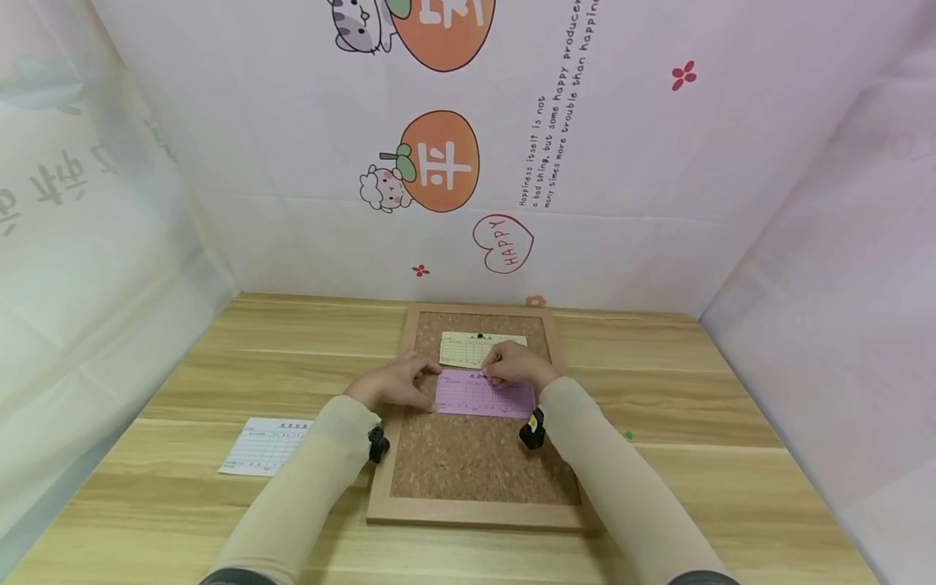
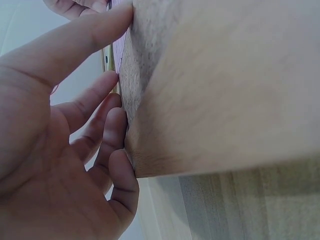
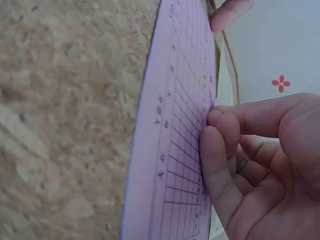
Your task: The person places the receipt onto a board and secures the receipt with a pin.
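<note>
A pink printed slip [image 1: 475, 396] lies on a wood-framed cork board [image 1: 483, 467]. My left hand [image 1: 391, 382] rests over the board's left side. Its spread thumb and index finger touch the slip's left corners, while the other fingers lie along the frame in the left wrist view. With curled fingers, my right hand [image 1: 515, 366] pinches a small pale push pin [image 3: 215, 102], mostly hidden by the fingertips, at the slip's top middle. Above it, a yellow printed slip [image 1: 461, 349] is held by a black push pin [image 1: 480, 335].
A white printed slip [image 1: 263, 447] lies on the wooden table [image 1: 695, 504] left of the board, partly behind the left sleeve. A tiny green thing [image 1: 630, 435] sits right of the board. Printed cloth [image 1: 621, 162] walls in the table at the back and sides.
</note>
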A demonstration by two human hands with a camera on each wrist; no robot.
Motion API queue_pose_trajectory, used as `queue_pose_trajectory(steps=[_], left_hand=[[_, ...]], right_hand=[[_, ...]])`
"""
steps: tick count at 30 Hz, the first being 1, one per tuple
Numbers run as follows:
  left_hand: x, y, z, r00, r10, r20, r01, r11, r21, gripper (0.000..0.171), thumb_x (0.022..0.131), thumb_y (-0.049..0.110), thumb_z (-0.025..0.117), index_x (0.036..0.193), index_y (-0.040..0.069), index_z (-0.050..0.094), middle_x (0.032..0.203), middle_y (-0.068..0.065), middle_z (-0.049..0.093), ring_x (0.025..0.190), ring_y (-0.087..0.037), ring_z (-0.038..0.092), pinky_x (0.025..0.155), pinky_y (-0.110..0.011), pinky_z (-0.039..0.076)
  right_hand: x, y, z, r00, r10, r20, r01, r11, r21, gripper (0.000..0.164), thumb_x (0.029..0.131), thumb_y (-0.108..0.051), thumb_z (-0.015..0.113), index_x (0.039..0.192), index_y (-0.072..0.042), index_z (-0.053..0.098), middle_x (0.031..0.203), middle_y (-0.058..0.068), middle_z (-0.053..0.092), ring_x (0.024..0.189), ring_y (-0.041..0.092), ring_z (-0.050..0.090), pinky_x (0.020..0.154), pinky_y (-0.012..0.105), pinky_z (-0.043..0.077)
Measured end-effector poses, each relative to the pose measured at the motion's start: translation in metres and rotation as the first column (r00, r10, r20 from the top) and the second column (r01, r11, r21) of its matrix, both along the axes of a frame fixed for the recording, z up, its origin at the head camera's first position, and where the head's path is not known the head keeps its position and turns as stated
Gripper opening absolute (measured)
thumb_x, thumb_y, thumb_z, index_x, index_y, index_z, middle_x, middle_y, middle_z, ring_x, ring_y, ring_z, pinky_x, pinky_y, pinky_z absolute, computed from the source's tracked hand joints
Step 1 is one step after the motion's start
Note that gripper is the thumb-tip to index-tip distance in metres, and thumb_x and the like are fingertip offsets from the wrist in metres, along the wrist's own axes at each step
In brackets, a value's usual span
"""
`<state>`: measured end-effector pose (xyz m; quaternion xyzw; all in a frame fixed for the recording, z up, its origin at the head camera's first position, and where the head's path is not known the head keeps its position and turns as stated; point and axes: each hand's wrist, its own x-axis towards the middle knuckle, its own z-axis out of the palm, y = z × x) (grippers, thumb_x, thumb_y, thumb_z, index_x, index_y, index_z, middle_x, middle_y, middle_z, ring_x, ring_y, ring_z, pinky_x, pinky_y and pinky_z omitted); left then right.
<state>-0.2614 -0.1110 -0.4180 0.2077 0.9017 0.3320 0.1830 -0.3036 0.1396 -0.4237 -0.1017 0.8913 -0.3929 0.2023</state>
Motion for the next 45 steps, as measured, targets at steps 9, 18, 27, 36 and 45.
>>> queue_pose_trajectory(steps=[9, 18, 27, 36, 45], left_hand=[[-0.0003, 0.0001, -0.0003, 1.000, 0.001, 0.003, -0.001, 1.000, 0.001, 0.064, 0.080, 0.018, 0.085, 0.136, 0.008, 0.057, 0.134, -0.012, 0.046, 0.119, -0.028, 0.046, 0.101, -0.046, 0.041], [-0.0018, 0.0001, -0.0019, 1.000, 0.000, -0.003, 0.000, 1.000, 0.002, 0.063, 0.080, 0.017, 0.085, 0.136, 0.007, 0.057, 0.133, -0.012, 0.046, 0.118, -0.028, 0.046, 0.100, -0.045, 0.042], [-0.0017, -0.0006, -0.0015, 1.000, 0.002, 0.005, -0.002, 1.000, -0.001, 0.065, 0.080, 0.019, 0.085, 0.137, 0.008, 0.056, 0.135, -0.012, 0.045, 0.120, -0.029, 0.045, 0.101, -0.046, 0.041], [-0.0025, -0.0008, -0.0023, 1.000, 0.001, 0.002, -0.001, 1.000, 0.002, 0.065, 0.080, 0.019, 0.086, 0.136, 0.008, 0.056, 0.136, -0.012, 0.044, 0.121, -0.030, 0.045, 0.102, -0.047, 0.041], [-0.0034, -0.0009, -0.0037, 1.000, -0.003, 0.003, 0.003, 1.000, 0.009, 0.065, 0.080, 0.019, 0.086, 0.136, 0.007, 0.056, 0.134, -0.012, 0.044, 0.119, -0.029, 0.045, 0.100, -0.046, 0.041]], right_hand=[[0.0008, -0.0041, 0.0027, 1.000, -0.003, -0.006, 0.004, 0.997, 0.071, 0.007, 0.096, -0.008, 0.062, 0.095, -0.002, 0.067, 0.079, 0.008, 0.063, 0.071, 0.016, 0.061, 0.065, 0.027, 0.055], [-0.0002, -0.0036, 0.0025, 1.000, 0.010, -0.011, -0.009, 0.997, 0.073, 0.009, 0.096, -0.008, 0.062, 0.097, -0.001, 0.068, 0.078, 0.007, 0.062, 0.070, 0.015, 0.059, 0.065, 0.027, 0.055], [0.0018, -0.0027, 0.0056, 1.000, 0.019, -0.003, -0.019, 0.999, 0.049, 0.010, 0.096, -0.007, 0.061, 0.100, 0.000, 0.068, 0.080, 0.008, 0.062, 0.072, 0.016, 0.059, 0.066, 0.028, 0.055], [-0.0029, 0.0034, -0.0027, 1.000, 0.028, 0.007, -0.028, 0.999, -0.022, 0.011, 0.096, -0.007, 0.061, 0.101, 0.001, 0.067, 0.085, 0.009, 0.063, 0.075, 0.017, 0.060, 0.068, 0.028, 0.055], [-0.0029, 0.0041, -0.0017, 0.999, 0.036, 0.011, -0.036, 0.999, -0.024, 0.012, 0.097, -0.009, 0.062, 0.102, 0.001, 0.068, 0.084, 0.009, 0.064, 0.075, 0.016, 0.060, 0.068, 0.028, 0.054]])
